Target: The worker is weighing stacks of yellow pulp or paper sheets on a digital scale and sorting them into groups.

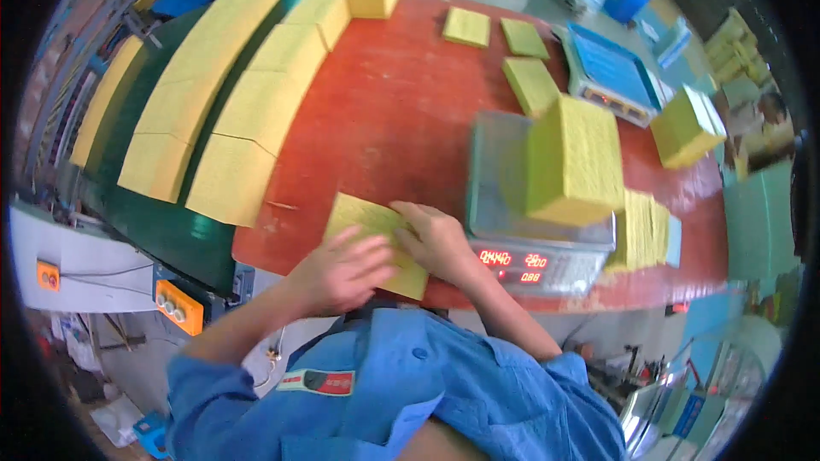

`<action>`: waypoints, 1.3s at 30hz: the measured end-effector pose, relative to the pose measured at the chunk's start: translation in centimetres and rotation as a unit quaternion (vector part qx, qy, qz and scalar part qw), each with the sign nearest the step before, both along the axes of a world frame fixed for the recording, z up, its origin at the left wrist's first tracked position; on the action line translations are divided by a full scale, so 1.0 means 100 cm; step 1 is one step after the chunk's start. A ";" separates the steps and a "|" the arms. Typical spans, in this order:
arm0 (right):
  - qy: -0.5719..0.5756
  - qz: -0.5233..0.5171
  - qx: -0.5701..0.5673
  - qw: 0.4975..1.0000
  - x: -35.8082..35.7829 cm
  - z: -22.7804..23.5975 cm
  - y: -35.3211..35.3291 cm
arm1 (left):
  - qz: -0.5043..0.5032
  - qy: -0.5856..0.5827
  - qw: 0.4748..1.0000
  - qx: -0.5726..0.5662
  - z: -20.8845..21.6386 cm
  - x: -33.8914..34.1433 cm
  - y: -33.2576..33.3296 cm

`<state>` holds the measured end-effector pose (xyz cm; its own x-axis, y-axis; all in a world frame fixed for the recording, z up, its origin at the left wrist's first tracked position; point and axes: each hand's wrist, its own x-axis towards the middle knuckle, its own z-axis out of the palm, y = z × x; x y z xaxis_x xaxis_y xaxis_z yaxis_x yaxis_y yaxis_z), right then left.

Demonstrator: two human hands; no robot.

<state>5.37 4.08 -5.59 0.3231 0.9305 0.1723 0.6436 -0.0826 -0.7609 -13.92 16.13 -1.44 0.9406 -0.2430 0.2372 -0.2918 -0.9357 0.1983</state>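
Observation:
A thin stack of yellow paper [406, 280] lies at the red table's near edge, in front of my body. Over its left part is my left hand [346, 273], fingers stretched out and a little blurred, palm down. My right hand [436, 239] holds the paper's right edge between bent fingers and thumb. Just right of that hand stands a digital scale [547, 265] with lit red digits. A tall block of yellow paper [574, 162] rests upright on its pan.
Long rows of yellow paper blocks [248, 119] line a green conveyor [111, 213] on the left. Thin yellow stacks [467, 27] lie toward the far side of the red table [376, 102]. A second scale with a blue tray [611, 64] and more paper blocks [683, 130] are at right.

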 end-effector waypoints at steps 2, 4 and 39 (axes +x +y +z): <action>-0.019 -0.018 0.006 1.000 -0.007 -0.001 -0.015 | 0.197 -0.022 0.979 -0.053 0.003 -0.040 -0.039; -0.025 0.038 -0.067 0.997 -0.015 0.001 -0.028 | 0.476 -0.150 0.831 -0.245 -0.042 -0.079 -0.090; 0.547 0.012 0.007 0.837 -0.065 0.008 -0.128 | 0.249 0.008 0.538 -0.805 -0.019 -0.074 -0.102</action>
<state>-1.12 -8.75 -4.76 0.2764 0.9391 -0.2042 -0.4382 -0.0660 -0.8965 -21.34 5.96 -3.39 0.7994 0.5480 -0.2464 -0.0699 0.4921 0.8677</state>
